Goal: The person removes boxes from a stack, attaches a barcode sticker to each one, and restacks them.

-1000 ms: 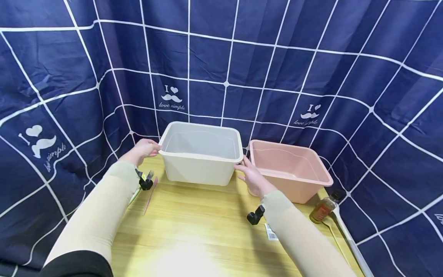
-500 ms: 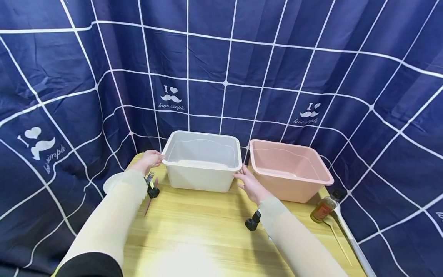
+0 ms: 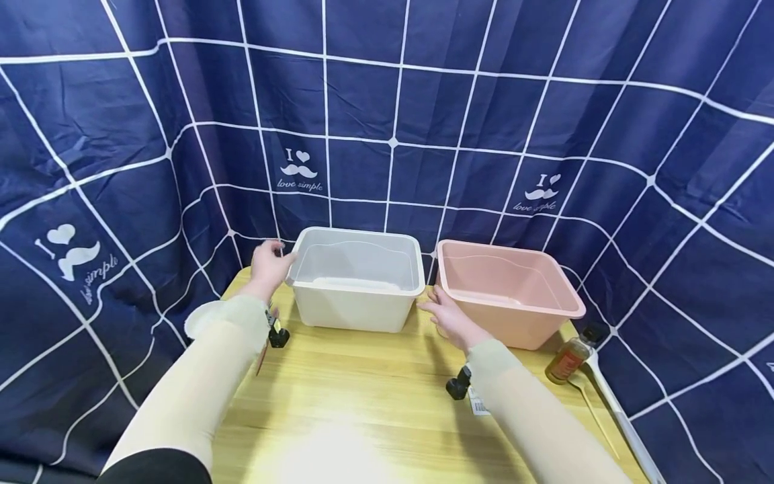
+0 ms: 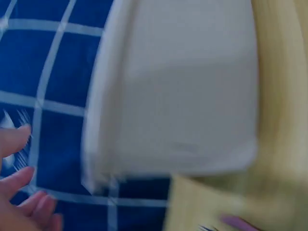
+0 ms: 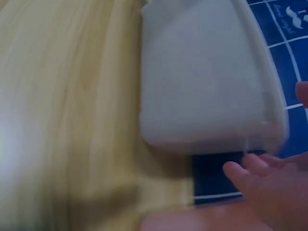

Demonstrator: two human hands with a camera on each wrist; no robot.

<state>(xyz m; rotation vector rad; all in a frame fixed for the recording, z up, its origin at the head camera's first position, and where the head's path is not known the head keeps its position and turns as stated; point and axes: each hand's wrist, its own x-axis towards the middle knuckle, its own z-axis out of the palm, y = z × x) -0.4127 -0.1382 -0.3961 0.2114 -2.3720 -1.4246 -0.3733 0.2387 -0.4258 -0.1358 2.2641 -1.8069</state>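
Observation:
A white plastic bin (image 3: pixel 351 309) stands upright on the wooden table, against the curtain. My left hand (image 3: pixel 267 269) is by its left rim, fingers loosely bent; the left wrist view shows the fingertips (image 4: pixel 21 178) apart from the bin's wall (image 4: pixel 192 106). Between the white bin and a pink bin (image 3: pixel 508 326) is my right hand (image 3: pixel 452 317). Its fingers are loosely extended close to the white bin's right corner, and a gap appears between them and the wall (image 5: pixel 202 86) in the right wrist view. Both bins look bare inside.
Right of the pink bin lie a bottle with a black cap (image 3: pixel 565 363), a gold spoon (image 3: pixel 595 417) and a long white-handled utensil (image 3: pixel 623 430). A small barcode label (image 3: pixel 479 403) lies beside my right wrist. A pink knife (image 3: pixel 261 361) is partly hidden by my left wrist.
The white bin has come down and nearer, then settled on the table. Both hands have let go of its rim; the left shifted up, the right moved a little rightward.

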